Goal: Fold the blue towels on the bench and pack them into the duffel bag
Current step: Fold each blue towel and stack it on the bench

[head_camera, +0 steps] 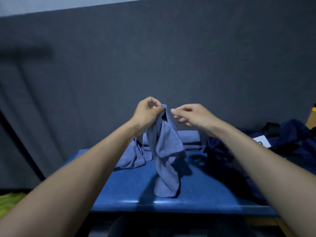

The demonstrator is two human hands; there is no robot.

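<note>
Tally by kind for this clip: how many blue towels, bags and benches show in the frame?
Blue towels: 3, the held towel, a crumpled towel, a folded towel
Duffel bag: 1
Bench: 1
Total: 5

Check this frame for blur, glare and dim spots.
Head view: dim overall; right hand motion-blurred near the towel the left hand pinches; glare streaks on the bench front edge; duffel bag nearly lost in shadow; wide-angle bending at the edges.

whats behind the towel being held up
A folded towel stack and a crumpled towel lie on the bench behind the held towel, which hides the stack's left part.
</note>
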